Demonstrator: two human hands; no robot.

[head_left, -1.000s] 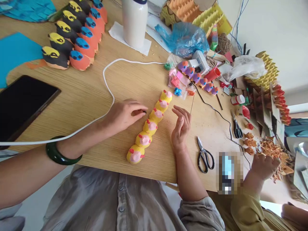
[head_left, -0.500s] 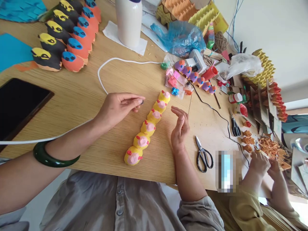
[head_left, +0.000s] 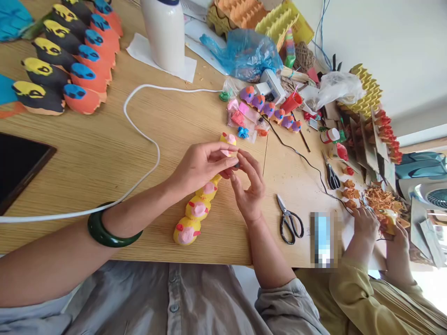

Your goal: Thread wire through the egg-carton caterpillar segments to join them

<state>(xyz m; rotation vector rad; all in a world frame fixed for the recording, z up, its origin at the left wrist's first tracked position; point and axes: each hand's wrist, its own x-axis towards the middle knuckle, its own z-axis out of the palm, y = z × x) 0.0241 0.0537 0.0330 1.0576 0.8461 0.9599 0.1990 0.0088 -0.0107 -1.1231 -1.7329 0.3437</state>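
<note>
A small dark piece (head_left: 236,164) is pinched between the thumb and fingers of my left hand (head_left: 206,165), which wears a dark green bangle (head_left: 112,232) on its wrist. My right hand (head_left: 249,186) is beside it, fingers curved and apart, its fingertips close to the dark piece; whether they touch it is unclear. Under and behind the hands lies a row of yellow domes (head_left: 187,231) with pink patches and red bits. The hands cover part of that row.
Scissors (head_left: 289,220) lie right of my right hand. A white cable (head_left: 159,156) curves across the left. Black and orange painted cartons (head_left: 84,95), a white bottle (head_left: 164,35) and clay packets (head_left: 244,116) stand farther back. Another person's hands (head_left: 366,225) work at the right.
My left hand has moved right with the dark piece and now meets my right hand over the yellow row. My right hand's fingers have curled toward it. The view has shifted slightly.
</note>
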